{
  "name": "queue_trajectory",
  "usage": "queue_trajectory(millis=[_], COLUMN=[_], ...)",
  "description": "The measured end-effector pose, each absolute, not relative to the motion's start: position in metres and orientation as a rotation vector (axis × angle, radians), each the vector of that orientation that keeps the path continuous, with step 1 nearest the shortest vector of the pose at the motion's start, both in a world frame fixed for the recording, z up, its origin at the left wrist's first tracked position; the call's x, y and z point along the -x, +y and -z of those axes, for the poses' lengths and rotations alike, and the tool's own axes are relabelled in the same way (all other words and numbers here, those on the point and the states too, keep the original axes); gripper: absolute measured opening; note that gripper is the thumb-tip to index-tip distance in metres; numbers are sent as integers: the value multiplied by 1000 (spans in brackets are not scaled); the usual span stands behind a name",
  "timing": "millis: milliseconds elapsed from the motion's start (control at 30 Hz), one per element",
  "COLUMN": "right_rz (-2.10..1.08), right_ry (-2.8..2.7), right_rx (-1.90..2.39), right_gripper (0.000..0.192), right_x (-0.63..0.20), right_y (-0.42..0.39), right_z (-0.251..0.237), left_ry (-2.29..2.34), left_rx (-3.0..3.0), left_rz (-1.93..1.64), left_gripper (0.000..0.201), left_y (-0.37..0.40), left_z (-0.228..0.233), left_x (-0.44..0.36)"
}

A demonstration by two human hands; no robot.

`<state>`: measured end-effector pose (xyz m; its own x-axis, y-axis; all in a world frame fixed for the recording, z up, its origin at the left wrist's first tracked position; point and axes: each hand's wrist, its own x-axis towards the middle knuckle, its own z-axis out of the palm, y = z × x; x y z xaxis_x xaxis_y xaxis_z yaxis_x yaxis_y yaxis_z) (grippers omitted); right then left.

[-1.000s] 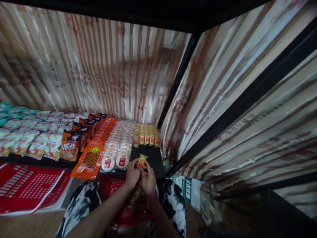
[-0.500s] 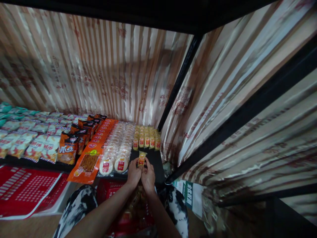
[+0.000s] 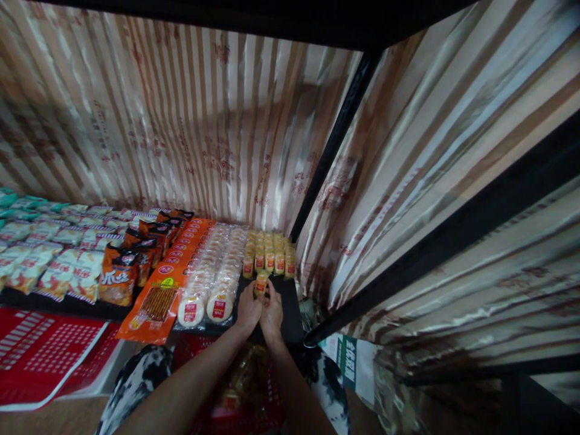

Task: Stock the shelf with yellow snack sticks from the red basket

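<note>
Between the fingers of my left hand (image 3: 249,308) and my right hand (image 3: 272,306) is a small yellow snack packet (image 3: 261,283) with a red label, standing upright. Both hands are closed on it, over the front of a black shelf (image 3: 290,311). Just beyond them, rows of matching yellow packets (image 3: 270,257) stand at the shelf's right end. To the left of my hands lie two rows of round white crackers (image 3: 220,307) in clear wrappers.
Orange bags of stick snacks (image 3: 156,302), brown-orange snack bags (image 3: 118,275) and white snack bags (image 3: 58,266) fill the shelf leftward. A red basket (image 3: 49,350) sits low left; another with wrapped packets (image 3: 244,386) is below my arms. A black post (image 3: 335,145) rises at the corner.
The view has shifted slightly. My hands, still around the yellow packet, have moved a little toward the rows behind, and the packet's top is now closer to them.
</note>
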<state>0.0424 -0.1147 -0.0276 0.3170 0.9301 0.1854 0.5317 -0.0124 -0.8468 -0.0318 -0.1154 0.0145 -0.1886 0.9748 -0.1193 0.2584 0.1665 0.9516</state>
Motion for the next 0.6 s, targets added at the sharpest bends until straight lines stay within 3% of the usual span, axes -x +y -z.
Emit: queue_trajectory(millis=[600], right_rz=[-589], right_ry=[-1335], right_rx=[1680], right_gripper=[54], right_x=[-41], right_y=[-74], right_z=[29], left_ry=[1671], left_rx=[-1301], left_rz=[-987], left_gripper=[46], left_y=[-80], left_z=[-23], left_x=[28])
